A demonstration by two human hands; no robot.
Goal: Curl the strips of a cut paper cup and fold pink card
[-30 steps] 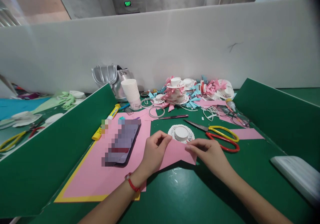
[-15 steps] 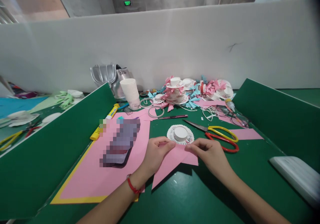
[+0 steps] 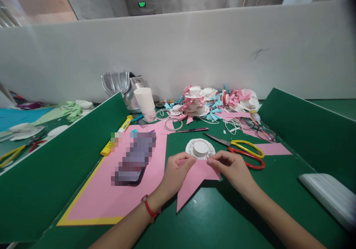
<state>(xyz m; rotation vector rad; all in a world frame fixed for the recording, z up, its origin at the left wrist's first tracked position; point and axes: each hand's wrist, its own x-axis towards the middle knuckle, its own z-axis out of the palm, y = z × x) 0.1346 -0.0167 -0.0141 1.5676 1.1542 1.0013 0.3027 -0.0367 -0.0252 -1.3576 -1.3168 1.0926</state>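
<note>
A piece of pink paper (image 3: pixel 194 176) with pointed ends hangs between my two hands in the middle of the desk. My left hand (image 3: pixel 178 169) pinches its upper left edge between thumb and fingers. On the other side my right hand (image 3: pixel 229 165) pinches the upper right edge. Just beyond the fingertips lies a small white paper hat (image 3: pixel 200 148), cut from a paper cup with a fringed brim; its near rim is partly covered by the hands and paper. Scissors (image 3: pixel 236 148) with yellow and red handles lie beside my right hand, blades partly apart.
Pink sheets (image 3: pixel 97 200) and a blurred phone (image 3: pixel 135 160) lie on the left, near a yellow glue stick (image 3: pixel 126 123). Stacked paper cups (image 3: pixel 144 102) and a pile of paper hats (image 3: pixel 198 100) stand at the back. Green dividers (image 3: pixel 69 163) flank the desk.
The pink paper has shifted in my fingers: its long lower point has swung right and its right-hand part sits slightly higher. Both hands stay in nearly the same place.
</note>
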